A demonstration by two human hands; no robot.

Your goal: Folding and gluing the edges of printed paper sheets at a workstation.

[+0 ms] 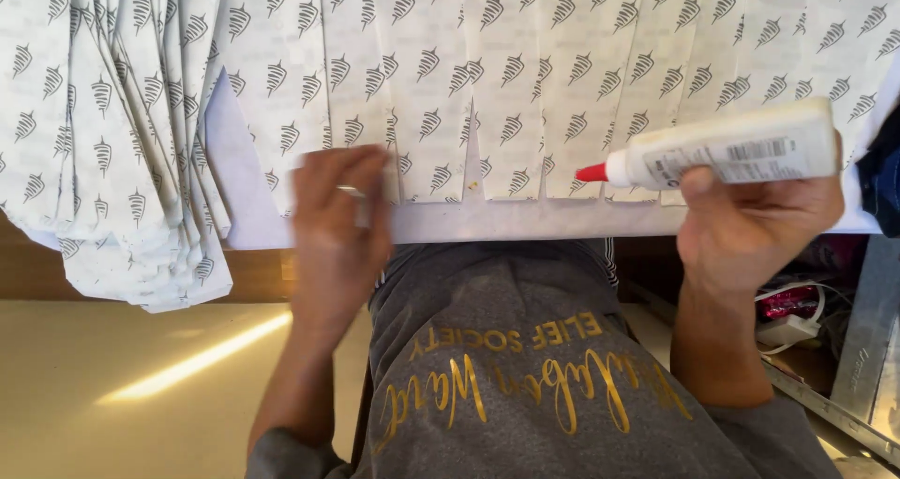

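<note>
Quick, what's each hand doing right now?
Left hand: open, pressed flat on the white patterned paper sheets.
Right hand: closed around a white plastic glue bottle with red tip.

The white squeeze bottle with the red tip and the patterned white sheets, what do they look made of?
White squeeze bottle with red tip: likely plastic, smooth with a slight sheen, in the right hand. Patterned white sheets: apparently matte paper, showing crisp folds; left hand presses them.
</note>
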